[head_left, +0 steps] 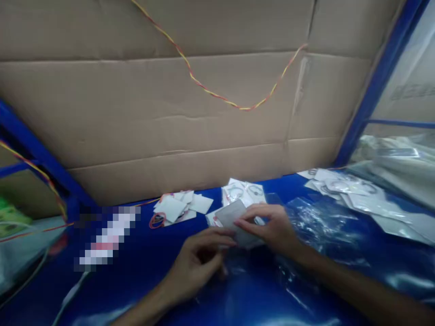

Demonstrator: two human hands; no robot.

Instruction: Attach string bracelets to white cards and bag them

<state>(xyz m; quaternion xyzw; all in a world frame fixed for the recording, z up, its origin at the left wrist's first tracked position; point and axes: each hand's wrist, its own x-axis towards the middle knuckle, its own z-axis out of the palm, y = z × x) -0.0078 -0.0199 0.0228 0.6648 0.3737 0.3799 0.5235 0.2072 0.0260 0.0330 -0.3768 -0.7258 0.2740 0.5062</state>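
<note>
A pale grey square card (pixel 232 213) is between my hands over the blue table. My right hand (pixel 270 224) pinches its right side between thumb and fingers. My left hand (pixel 205 256) is curled at the card's lower left edge, index fingertip close to or touching it. What its fingers hold, if anything, is hard to make out; faint clear plastic shows just below. Behind the card is a pile of clear packets (pixel 253 192) with white cards and coiled cords. A stack of white cards (pixel 171 208) with a red-orange cord loop (pixel 157 220) lies to the left.
Clear plastic bags (pixel 322 226) are spread right of my right hand. More white packets (pixel 360 190) are piled at the back right. A cardboard wall (pixel 170 113) stands behind, with a twisted red-yellow wire (pixel 244 108) hanging across it. Blue frame posts (pixel 374 86) flank the table (pixel 146 271).
</note>
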